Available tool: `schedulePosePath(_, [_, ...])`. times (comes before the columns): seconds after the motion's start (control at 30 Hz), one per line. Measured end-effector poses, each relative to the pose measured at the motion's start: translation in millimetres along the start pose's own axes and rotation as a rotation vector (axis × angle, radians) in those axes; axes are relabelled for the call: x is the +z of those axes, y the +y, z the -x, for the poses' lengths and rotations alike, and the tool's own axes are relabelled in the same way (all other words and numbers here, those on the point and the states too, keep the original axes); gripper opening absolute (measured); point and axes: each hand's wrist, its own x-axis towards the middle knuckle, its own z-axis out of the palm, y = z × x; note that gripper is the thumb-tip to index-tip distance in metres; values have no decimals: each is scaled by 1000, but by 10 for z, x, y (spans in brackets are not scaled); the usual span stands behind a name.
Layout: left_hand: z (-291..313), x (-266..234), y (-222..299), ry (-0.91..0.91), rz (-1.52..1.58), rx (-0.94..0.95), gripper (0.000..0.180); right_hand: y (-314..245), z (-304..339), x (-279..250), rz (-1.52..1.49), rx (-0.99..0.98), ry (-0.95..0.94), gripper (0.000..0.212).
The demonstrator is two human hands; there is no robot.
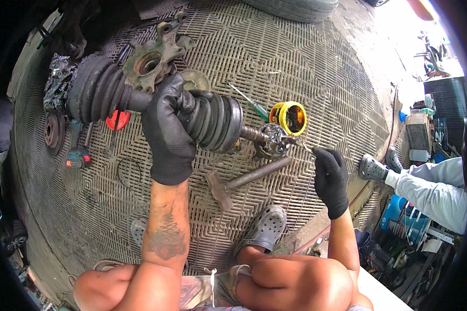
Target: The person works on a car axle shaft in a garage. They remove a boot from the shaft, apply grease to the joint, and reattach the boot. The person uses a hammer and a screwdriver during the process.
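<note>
My gloved left hand [172, 129] is wrapped around a drive axle [138, 101] and holds it up crosswise. A ribbed rubber boot [220, 123] covers it to the right of the hand, another toward the left end, where a greasy plastic-wrapped end [58, 83] shows. The bare splined shaft [253, 133] points right, toward a grease-smeared metal joint part [271, 147]; whether they touch I cannot tell. Close by, my gloved right hand [330, 173] pinches a thin pale piece [307, 148] near the shaft's tip; its kind is unclear.
A yellow tub of dark grease [289, 118], a screwdriver [258, 109] and a hammer [228, 189] lie ahead on the grid mat. Farther left are a wheel hub knuckle [153, 59], a brake disc [54, 133] and a power tool [78, 155]. Another person's legs [430, 181] are at right.
</note>
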Motion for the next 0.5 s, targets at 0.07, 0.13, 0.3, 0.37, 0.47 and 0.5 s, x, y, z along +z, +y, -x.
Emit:
schedulePosePath(0.07, [22,35,25,19,-63,30,23,-175,-82,-5,-99,105,-54,37])
schedulePosePath(0.13, [19,28,13,-66,-16,22,22,-333,-133,-18,-150,190,-167,38])
schedulePosePath(0.3, [26,71,29,-89,-56,17,21,-389,-79,-12,6,135,-224,32])
schedulePosePath(0.37, [-37,-40,-10,-128,-57,6,22,-334,-101,-61,72,127,-208,28])
schedulePosePath(0.47, [45,115,71,-136,-38,-27,23,-242,-138,-138,124,147,-206,24])
schedulePosePath(0.5, [18,69,59,-187,0,-25,23,-244,-179,-184,145,143,-201,23])
